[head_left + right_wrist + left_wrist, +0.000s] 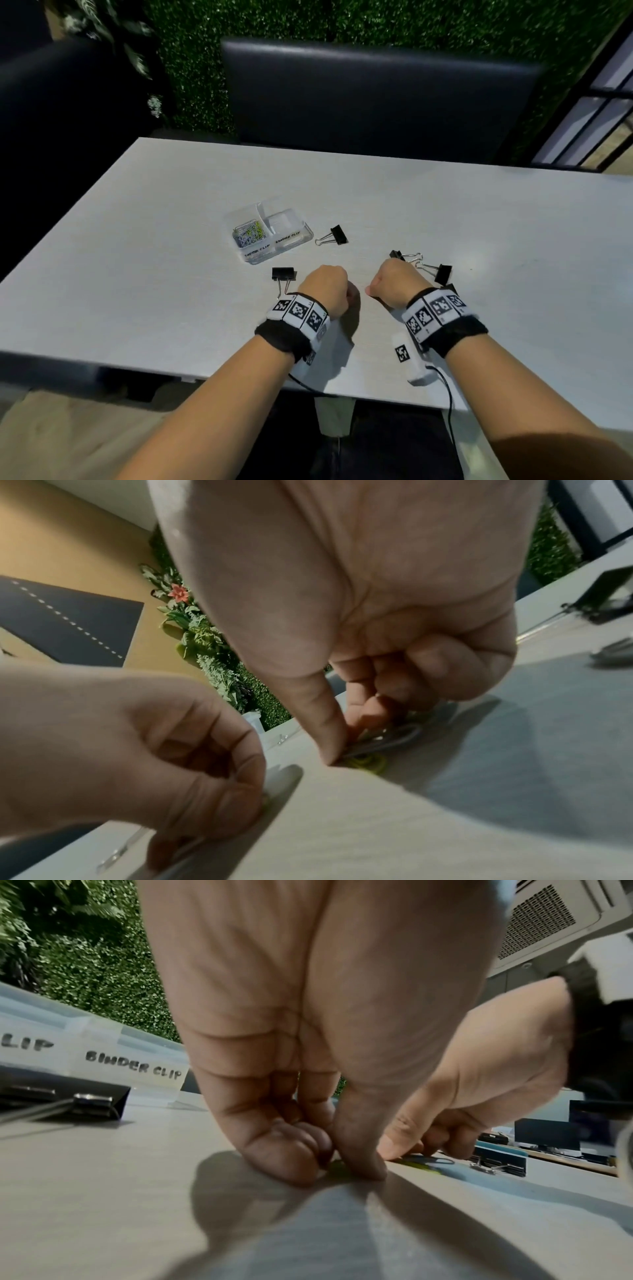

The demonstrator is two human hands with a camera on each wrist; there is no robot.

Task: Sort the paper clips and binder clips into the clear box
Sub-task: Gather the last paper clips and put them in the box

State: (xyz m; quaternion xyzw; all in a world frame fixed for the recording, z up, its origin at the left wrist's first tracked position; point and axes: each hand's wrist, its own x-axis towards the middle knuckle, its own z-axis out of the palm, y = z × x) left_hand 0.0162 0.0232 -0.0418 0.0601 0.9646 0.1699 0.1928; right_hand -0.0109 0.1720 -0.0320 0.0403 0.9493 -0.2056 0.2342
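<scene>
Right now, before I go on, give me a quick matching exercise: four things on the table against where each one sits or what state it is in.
Things:
1. paper clips
2. clear box
3. left hand
4. right hand

States:
A. right compartment holds nothing
B. pinching grey clips over a yellow one
C. piled in the left compartment
D. fingers pinched on the table beside a binder clip

Pairs: 1-C, 2-A, 3-D, 4-B

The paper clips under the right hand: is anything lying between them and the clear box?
Nothing visible does. The table between the right hand and the clear box is bare; the nearest binder clip lies right of the box.
</scene>
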